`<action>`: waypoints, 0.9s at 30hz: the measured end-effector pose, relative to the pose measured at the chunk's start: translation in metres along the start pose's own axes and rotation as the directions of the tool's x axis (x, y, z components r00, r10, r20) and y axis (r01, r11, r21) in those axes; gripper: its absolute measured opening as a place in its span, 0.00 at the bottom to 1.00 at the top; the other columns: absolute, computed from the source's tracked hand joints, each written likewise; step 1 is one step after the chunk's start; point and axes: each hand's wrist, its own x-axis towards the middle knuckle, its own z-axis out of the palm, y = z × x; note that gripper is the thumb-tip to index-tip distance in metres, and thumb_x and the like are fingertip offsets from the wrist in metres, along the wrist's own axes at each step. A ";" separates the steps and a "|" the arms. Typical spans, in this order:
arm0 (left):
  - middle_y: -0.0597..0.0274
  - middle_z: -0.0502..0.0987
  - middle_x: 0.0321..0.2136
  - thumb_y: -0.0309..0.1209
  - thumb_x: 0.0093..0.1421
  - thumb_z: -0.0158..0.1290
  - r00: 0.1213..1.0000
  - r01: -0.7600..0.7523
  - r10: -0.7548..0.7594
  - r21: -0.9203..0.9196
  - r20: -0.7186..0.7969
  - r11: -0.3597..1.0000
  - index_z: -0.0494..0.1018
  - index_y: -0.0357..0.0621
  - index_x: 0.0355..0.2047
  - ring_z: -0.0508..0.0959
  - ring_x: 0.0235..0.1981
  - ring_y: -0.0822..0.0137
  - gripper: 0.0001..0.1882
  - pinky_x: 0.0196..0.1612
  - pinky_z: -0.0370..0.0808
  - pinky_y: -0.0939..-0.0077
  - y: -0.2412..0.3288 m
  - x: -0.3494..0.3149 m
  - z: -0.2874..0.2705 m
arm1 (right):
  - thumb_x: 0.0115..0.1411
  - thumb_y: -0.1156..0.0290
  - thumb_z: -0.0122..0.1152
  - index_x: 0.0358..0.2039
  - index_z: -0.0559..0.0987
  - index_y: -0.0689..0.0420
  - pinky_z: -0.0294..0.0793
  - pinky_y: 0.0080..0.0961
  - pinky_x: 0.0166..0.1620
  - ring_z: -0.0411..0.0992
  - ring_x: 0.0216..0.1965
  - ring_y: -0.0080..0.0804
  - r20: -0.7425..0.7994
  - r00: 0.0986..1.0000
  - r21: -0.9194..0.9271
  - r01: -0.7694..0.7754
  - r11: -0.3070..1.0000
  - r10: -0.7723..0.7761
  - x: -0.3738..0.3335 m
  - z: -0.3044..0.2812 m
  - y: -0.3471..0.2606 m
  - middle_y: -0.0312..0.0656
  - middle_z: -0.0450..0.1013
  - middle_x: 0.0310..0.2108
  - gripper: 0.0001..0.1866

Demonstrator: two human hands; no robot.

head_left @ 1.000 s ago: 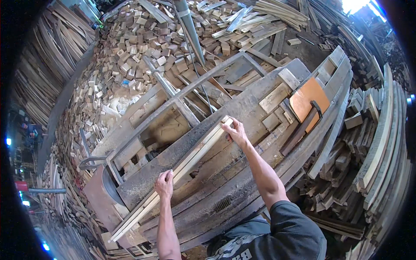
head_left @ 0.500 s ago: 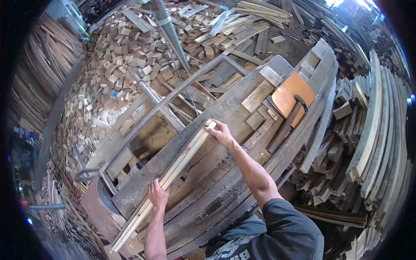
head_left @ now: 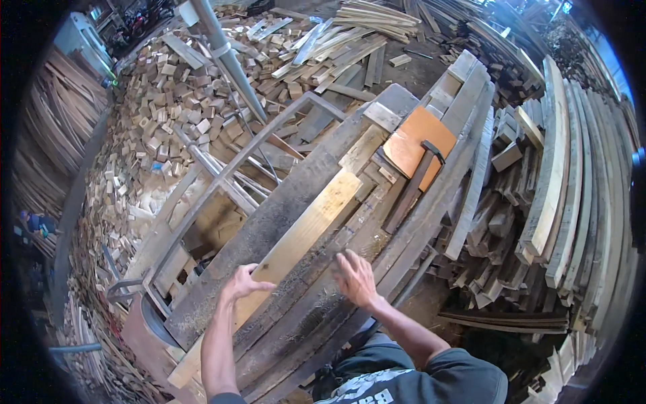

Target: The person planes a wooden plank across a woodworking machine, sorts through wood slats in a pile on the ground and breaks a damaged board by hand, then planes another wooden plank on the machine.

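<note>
A long pale wooden plank lies flat and slanting across the workbench, its broad face up. My left hand rests at the plank's nearer part, thumb stretched over the wood and apart from the fingers. To the right of the plank, my right hand is over the bench, fingers spread and holding nothing. Farther up the bench lies a hammer with a dark head and wooden handle, partly on an orange-brown board.
A metal frame stands along the bench's left side. Beyond it spreads a heap of wood offcuts. Stacked long planks fill the right. A slanted grey pole rises behind the bench.
The plank has turned from its narrow edge onto its broad face. My right hand has let go of its far end and come back toward me. My left hand has loosened its grip.
</note>
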 end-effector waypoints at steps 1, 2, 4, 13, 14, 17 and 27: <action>0.62 0.82 0.42 0.46 0.41 0.75 0.991 -0.131 0.132 -0.046 0.026 0.990 0.78 0.38 0.50 0.79 0.43 0.71 0.38 0.50 0.73 0.73 -0.011 0.017 0.005 | 0.58 0.64 0.63 0.59 0.69 0.57 0.69 0.45 0.51 0.69 0.51 0.51 0.008 1.000 -0.037 0.008 0.999 -0.008 -0.009 0.005 -0.005 0.54 0.67 0.55 0.29; 0.62 0.82 0.42 0.46 0.41 0.75 0.989 -0.139 0.140 -0.045 0.035 0.989 0.78 0.38 0.50 0.79 0.43 0.71 0.38 0.50 0.73 0.73 -0.011 0.031 0.012 | 0.58 0.63 0.63 0.58 0.70 0.57 0.69 0.45 0.51 0.69 0.51 0.50 0.019 1.000 -0.081 0.012 0.997 -0.011 -0.013 0.007 -0.005 0.54 0.67 0.55 0.28; 0.64 0.82 0.42 0.45 0.44 0.74 0.986 -0.109 0.120 -0.099 0.116 0.989 0.79 0.39 0.50 0.78 0.44 0.73 0.35 0.51 0.72 0.74 -0.003 0.053 0.023 | 0.58 0.62 0.62 0.56 0.71 0.57 0.70 0.42 0.50 0.70 0.50 0.49 -0.054 0.997 -0.090 0.045 0.995 -0.050 -0.013 0.010 -0.005 0.54 0.68 0.54 0.26; 0.64 0.82 0.43 0.46 0.47 0.72 0.973 -0.052 0.082 -0.145 0.215 0.988 0.79 0.40 0.49 0.77 0.44 0.74 0.33 0.52 0.71 0.75 0.020 0.098 0.052 | 0.58 0.65 0.63 0.49 0.75 0.56 0.71 0.34 0.41 0.74 0.41 0.39 -0.128 0.991 -0.022 -0.033 0.999 0.030 -0.017 0.010 0.000 0.45 0.73 0.44 0.20; 0.64 0.82 0.43 0.46 0.47 0.72 0.970 -0.017 0.057 -0.168 0.235 0.986 0.79 0.40 0.49 0.77 0.45 0.74 0.33 0.53 0.70 0.75 0.021 0.100 0.050 | 0.58 0.65 0.63 0.48 0.75 0.56 0.71 0.34 0.40 0.74 0.40 0.38 -0.136 0.991 -0.015 -0.022 1.000 0.020 -0.016 0.011 -0.001 0.43 0.73 0.42 0.19; 0.64 0.82 0.42 0.48 0.46 0.72 0.977 -0.071 0.093 -0.117 0.193 0.991 0.79 0.39 0.49 0.78 0.44 0.72 0.35 0.52 0.72 0.73 0.019 0.100 0.053 | 0.57 0.66 0.63 0.45 0.75 0.56 0.70 0.33 0.39 0.74 0.37 0.37 -0.163 0.987 -0.011 0.003 1.000 -0.004 -0.016 0.011 -0.002 0.41 0.73 0.36 0.16; 0.49 0.81 0.45 0.62 0.38 0.70 0.931 -0.239 0.282 0.198 -0.230 0.951 0.77 0.38 0.51 0.80 0.50 0.55 0.47 0.57 0.72 0.64 0.013 0.076 0.063 | 0.56 0.68 0.62 0.39 0.78 0.54 0.71 0.38 0.38 0.73 0.35 0.42 -0.154 0.987 0.020 0.042 0.999 -0.039 -0.016 0.013 -0.008 0.42 0.73 0.32 0.11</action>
